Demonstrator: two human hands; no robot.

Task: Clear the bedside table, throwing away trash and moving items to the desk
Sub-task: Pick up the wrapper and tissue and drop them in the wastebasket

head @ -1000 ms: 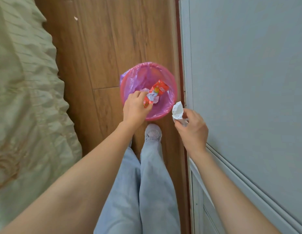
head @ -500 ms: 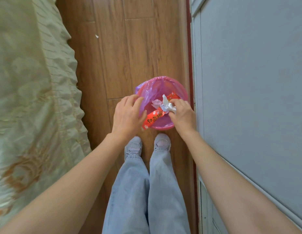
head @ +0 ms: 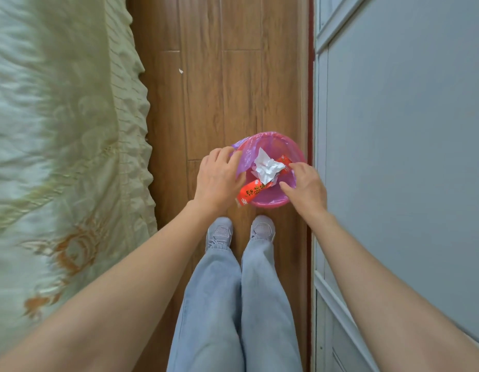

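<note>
on wood floor [head: 219, 98] btwn bed [head: 58, 130] & grey wall [head: 407, 130], pink bin [head: 270, 203], both hands loose, fingers apart

One pink bin [head: 270, 202], one red wrapper [head: 253, 190], one crumpled white paper [head: 266, 166], two hands, two grey shoes, one bed [head: 58, 157] on the left.
</note>
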